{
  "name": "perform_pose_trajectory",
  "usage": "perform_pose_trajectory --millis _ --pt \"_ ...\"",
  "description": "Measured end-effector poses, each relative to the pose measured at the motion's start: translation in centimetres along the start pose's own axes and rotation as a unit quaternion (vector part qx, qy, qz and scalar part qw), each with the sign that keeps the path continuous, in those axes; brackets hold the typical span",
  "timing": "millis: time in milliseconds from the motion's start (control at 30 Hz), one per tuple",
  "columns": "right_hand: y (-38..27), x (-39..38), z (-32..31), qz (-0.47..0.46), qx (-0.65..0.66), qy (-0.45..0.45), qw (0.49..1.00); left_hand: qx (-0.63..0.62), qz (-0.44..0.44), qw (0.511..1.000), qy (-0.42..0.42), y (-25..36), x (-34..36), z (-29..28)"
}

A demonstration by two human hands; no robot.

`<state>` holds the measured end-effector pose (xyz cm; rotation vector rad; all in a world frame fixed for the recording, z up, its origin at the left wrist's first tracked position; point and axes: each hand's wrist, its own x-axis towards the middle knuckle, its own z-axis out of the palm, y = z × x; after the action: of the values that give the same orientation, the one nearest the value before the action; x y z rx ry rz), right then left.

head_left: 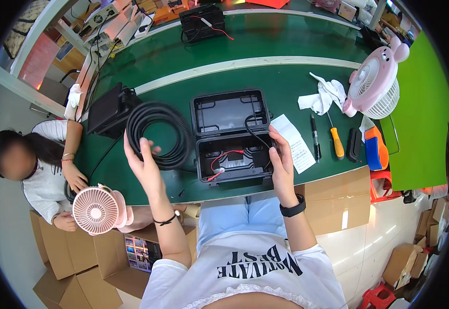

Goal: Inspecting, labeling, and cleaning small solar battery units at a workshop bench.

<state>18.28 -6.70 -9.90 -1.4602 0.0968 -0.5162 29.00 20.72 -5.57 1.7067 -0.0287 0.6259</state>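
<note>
My left hand (146, 167) is closed around the lower left part of a thick coil of black cable (180, 139), which stands up beside the case. A black plastic case (229, 110) lies with its lid swung back, away from me. Inside its lower half, red wires (228, 153) run to a dark block with a pale fitting. My right hand (281, 165) grips the right side wall of this case, thumb toward the inside. A thin black lead (254, 133) loops from the lid's right side down into the case near my fingers.
Right of the case are a paper slip (297, 147), a pen (315, 136), a yellow-handled screwdriver (337, 143), a white cloth (323, 95) and a pink fan (371, 82). A dark panel (105, 109) stands left. Another person (47, 154) sits there beside a second pink fan (97, 210).
</note>
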Motion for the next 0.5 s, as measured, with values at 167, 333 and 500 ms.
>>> perform_pose_trajectory --millis 167,333,500 --pt "0.0 0.3 -1.5 0.011 -0.009 -0.009 1.000 0.280 0.214 0.933 -0.077 -0.6 -3.2 -1.9" --pt "-0.4 0.3 -4.4 -0.005 -0.159 0.038 0.987 0.074 0.058 0.941 -0.325 1.2 -6.8 -1.2" --pt "-1.4 0.1 -5.8 -0.022 -0.260 0.039 0.965 0.097 0.090 0.953 -0.274 -0.4 -7.4 -1.3"
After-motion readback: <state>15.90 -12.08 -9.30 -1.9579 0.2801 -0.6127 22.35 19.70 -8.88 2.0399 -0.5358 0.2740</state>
